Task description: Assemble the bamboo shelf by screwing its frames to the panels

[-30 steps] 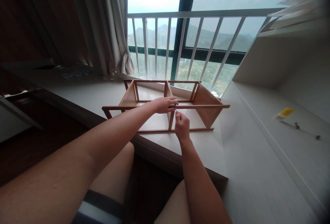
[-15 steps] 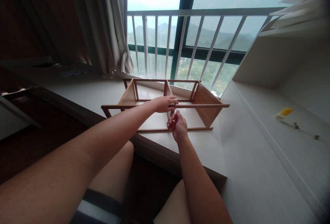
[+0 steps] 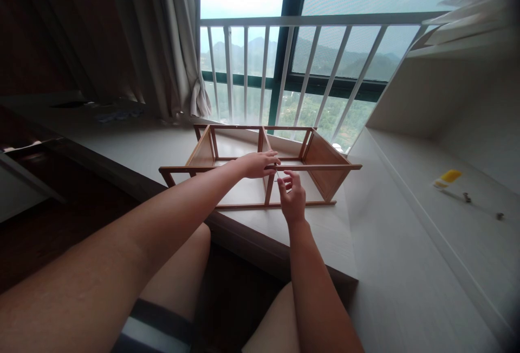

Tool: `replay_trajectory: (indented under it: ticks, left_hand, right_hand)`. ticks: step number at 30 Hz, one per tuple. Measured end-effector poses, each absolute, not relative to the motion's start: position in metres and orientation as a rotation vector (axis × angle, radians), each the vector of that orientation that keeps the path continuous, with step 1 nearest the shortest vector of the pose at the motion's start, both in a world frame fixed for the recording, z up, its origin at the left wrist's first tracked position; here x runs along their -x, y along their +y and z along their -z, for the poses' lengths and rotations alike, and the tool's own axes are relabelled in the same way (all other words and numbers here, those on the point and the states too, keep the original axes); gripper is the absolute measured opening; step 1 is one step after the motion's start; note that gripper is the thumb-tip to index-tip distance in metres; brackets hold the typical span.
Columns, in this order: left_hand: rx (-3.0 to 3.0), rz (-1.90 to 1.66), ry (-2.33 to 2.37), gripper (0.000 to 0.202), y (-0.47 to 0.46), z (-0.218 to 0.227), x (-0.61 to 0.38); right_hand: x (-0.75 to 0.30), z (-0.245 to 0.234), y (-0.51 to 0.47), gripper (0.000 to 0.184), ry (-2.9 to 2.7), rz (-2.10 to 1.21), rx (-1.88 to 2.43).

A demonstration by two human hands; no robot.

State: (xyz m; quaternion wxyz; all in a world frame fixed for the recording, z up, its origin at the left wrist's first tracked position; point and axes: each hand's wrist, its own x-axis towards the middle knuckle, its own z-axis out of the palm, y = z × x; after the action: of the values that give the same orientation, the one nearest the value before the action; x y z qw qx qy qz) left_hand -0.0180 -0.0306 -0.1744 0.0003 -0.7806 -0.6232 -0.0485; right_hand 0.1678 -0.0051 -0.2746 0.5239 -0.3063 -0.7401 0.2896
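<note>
A brown wooden rack frame [image 3: 325, 168] lies on its side on the pale window ledge, its front rail toward me. My left hand [image 3: 260, 164] is closed over the middle of that rail, fingers above and thumb side below, where the centre shelf meets it. A thin metal hex key [image 3: 278, 175] sticks down from the rail just beside the left fingertips. Right by it, my right hand [image 3: 293, 193] has its fingers bent and apart, with a gap between thumb and forefinger. The thumb tip is very near the key; whether they touch is hard to see.
On the right ledge lie a yellow-and-white object [image 3: 448, 177] and two small metal pieces [image 3: 467, 197]. A white railing [image 3: 325, 19] stands behind the rack before the window. A grey curtain [image 3: 174, 44] hangs at left. The ledge's front edge [image 3: 244, 239] is above my knees.
My right hand has shifted a little right and its fingers have parted from a pinch, so the hex key and centre upright show more. My left hand and the rack have stayed put.
</note>
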Motion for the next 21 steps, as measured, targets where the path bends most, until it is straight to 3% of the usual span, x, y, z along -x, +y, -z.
replay_trajectory:
  ticks: [21]
  left_hand:
    - [2.465, 0.192, -1.963, 0.047, -0.027, 0.178, 0.021]
  right_hand:
    - [-0.154, 0.282, 0.001, 0.008, -1.726, -0.221, 0.378]
